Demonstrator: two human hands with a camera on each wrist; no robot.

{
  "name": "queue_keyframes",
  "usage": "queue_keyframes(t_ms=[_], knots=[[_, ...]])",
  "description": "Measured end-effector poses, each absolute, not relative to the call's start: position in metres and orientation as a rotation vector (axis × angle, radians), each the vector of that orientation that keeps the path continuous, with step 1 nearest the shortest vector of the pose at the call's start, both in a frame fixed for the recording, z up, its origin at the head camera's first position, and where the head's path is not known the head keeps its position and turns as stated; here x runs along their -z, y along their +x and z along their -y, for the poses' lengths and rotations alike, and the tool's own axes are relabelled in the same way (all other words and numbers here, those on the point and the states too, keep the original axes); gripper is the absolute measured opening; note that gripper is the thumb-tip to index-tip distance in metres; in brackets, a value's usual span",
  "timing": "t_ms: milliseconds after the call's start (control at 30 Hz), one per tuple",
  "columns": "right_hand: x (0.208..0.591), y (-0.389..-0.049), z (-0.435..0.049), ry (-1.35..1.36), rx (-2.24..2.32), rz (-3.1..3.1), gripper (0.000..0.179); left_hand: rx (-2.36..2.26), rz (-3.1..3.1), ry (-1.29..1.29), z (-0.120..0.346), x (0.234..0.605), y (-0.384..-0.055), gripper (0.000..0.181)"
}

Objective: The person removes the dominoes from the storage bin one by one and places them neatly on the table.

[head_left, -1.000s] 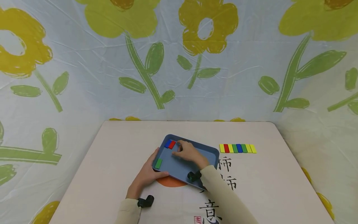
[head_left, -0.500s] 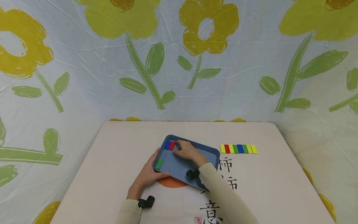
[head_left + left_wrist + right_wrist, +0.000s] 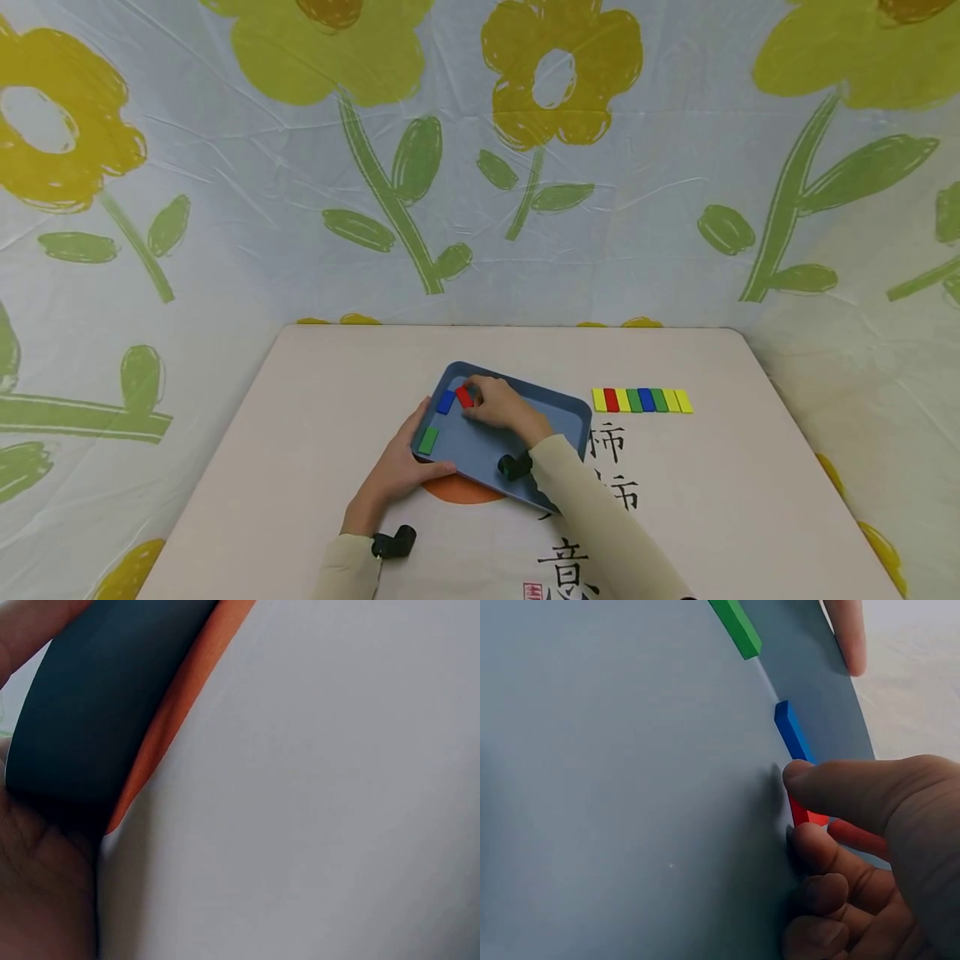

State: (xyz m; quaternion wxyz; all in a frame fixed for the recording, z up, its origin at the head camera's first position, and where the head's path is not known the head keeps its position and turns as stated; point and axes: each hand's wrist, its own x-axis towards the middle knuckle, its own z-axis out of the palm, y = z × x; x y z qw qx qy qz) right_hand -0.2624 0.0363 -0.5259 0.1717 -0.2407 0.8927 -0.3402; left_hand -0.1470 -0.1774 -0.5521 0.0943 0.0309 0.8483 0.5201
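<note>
A blue-grey tray (image 3: 468, 446) lies turned at an angle on the table. My left hand (image 3: 393, 461) grips its near left corner, thumb along the near rim and fingers along the left side. Inside the tray, my right hand (image 3: 504, 404) pinches a small red block (image 3: 464, 397) between thumb and fingers. A blue block (image 3: 446, 402) stands just left of it, and a green block (image 3: 428, 440) lies near the left corner. In the right wrist view the thumb covers part of the red block (image 3: 800, 812), close to the end of the blue block (image 3: 792, 729).
Right of the tray, a row of several yellow, red, green and blue blocks (image 3: 642, 401) lies side by side on the table (image 3: 337, 375). A printed cloth with black characters (image 3: 567, 567) and an orange shape (image 3: 461, 490) extends under the tray. Flower-patterned sheets (image 3: 600, 275) surround the table.
The right hand has taken hold of the red block and turned it, so it now slants the other way. The blue block has shifted slightly nearer. The left hand stays at the tray corner.
</note>
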Motion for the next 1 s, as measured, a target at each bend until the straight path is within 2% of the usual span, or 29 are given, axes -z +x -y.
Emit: queue_keyframes(t_ms=[1000], knots=[[0.5311,-0.2611,-0.0390,-0.674,1.021,-2.557,0.046,-1.526,-2.525,0.096,0.1782,0.5524,-0.1478,0.118]])
